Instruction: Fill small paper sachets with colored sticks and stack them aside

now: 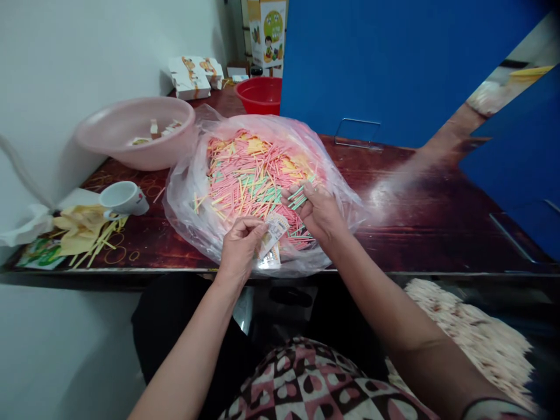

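A clear plastic bag (184, 224) lies spread wide on the table before me, full of thin pink, green and yellow sticks (249, 169). My left hand (240, 245) pinches a small printed sachet (275, 230) between thumb and fingers at the bag's near side. Just below it, another shiny sachet (270, 258) shows partly. My right hand (322, 213) is closed around a few green sticks (298, 198), over the right part of the pile. The two hands are apart, a short gap between the sachet and the right fingers.
Left of the bag stands a pink basin (131, 154) with small pieces inside. Nearer are a white mug (125, 198), yellow sticks (101, 244) and rubber bands (115, 255). Behind are a red basin (260, 96) and white boxes (192, 76). Blue panels (371, 70) border the right.
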`<state>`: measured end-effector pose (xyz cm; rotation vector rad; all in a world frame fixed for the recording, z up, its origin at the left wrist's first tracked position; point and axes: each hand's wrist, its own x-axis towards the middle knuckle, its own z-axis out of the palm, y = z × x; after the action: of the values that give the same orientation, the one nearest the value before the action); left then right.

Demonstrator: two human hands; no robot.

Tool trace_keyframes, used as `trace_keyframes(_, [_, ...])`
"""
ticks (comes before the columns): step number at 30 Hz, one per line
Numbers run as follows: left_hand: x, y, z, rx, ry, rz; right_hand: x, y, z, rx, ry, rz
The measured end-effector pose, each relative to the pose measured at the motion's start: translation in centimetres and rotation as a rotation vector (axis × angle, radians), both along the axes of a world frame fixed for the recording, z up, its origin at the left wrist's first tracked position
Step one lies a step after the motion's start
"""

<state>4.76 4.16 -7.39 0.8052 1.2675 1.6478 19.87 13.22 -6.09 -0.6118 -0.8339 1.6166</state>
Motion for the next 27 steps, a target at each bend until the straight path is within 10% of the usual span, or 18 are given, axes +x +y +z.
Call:
trace_keyframes(7, [0.2, 0.2, -0.4, 0.012, 0.012, 0.003, -1.6, -3.6, 1.6, 0.050, 0.119, -0.182])
trace_keyframes(13, [0.6, 0.3, -0.8, -0.025, -0.085, -0.008, -3.3, -4.7, 0.5, 0.148, -0.197, -0.322])
trace_keyframes(27, [0.9, 0.3, -0.4, -0.003, -0.076, -0.003, -3.2, -6.5, 0.4, 0.254, -0.348, -0.299])
